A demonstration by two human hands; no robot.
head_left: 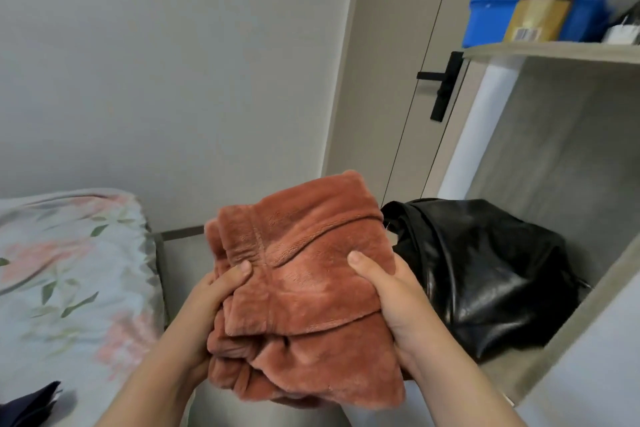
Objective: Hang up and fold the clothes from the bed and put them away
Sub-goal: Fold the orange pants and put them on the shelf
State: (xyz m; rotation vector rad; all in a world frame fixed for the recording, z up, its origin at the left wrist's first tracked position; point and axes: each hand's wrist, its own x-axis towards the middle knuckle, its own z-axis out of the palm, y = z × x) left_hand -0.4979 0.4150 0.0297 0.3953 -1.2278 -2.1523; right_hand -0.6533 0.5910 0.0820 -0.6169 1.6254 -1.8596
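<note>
— How are we holding it?

— Both of our hands are clamped on the folded fleece garment, one on each side. Our left hand wraps its left edge with the thumb pressed on top near the seam; our right hand grips the right edge, thumb laid across the upper face, fingers tucked out of sight underneath.

— And the garment itself?

— It is a rust-orange, plush bundle, folded into a thick stack of several layers. It rests on nothing but our hands, raised in front of us, between the bed on the left and the shelf unit on the right.

— What is closest to it?

— A black leather bag, just beside our right hand. It sits slumped on the lower shelf of the unit, filling much of that compartment. The garment's right edge overlaps the bag in our view; we cannot tell whether they touch.

— Above that?

— On the upper shelf board stands a blue plastic box with a clear lid, and a yellow carton leans in front of it.

— And to the left?

— The bed carries a pale floral sheet. At its near edge, in the bottom left corner of our view, lies a piece of dark cloth; we see too little of it to say what it is.

— Behind everything?

— A plain wall, and a closed door with a black handle, just left of the shelf unit.
</note>
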